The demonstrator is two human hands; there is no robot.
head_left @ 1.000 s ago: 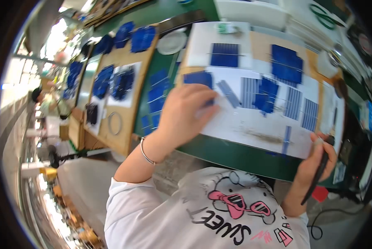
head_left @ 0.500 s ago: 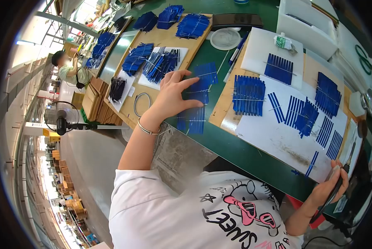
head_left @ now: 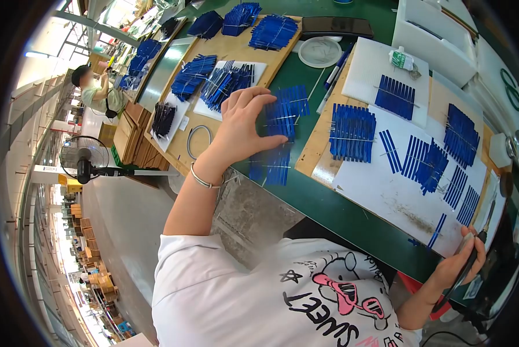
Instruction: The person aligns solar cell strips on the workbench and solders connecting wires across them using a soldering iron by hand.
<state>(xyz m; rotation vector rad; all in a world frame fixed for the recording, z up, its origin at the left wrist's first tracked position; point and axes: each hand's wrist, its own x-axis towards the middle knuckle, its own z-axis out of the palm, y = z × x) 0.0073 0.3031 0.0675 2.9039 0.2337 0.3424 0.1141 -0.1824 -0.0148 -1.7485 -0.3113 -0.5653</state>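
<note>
Landmark: I take the white sheet [head_left: 369, 188] on the wooden work board [head_left: 314, 156] as my reference.
Blue strips: the dark blue strips [head_left: 283, 120] nearest the left hand lie left of the white sheet, on the green tabletop [head_left: 329, 205], in several close-set groups crossed by pale wires [head_left: 276, 167].
Left hand: I see the left hand [head_left: 242, 128] left of the white sheet, at those strips, thumb and fingertips spread apart with part of a group between them; whether they touch it, I cannot tell.
Right hand: I see the right hand [head_left: 460, 263] just off the white sheet's near right corner, fingers closed round the dark handle of a pen-like tool [head_left: 482, 236], its slim tip pointing away from the body.
Weight: I judge each group very light, so a gentle pinch should carry it.
Stiffness: the strips look thin and flat; I would treat them as stiff, brittle and apt to crack if bent.
Surface: they have a slight sheen, so I expect them to slide under a loose fingertip.
Where to hold: I would take opposite outer edges, keeping the group level and sparing the wires, which look easily bent or pulled loose.
</note>
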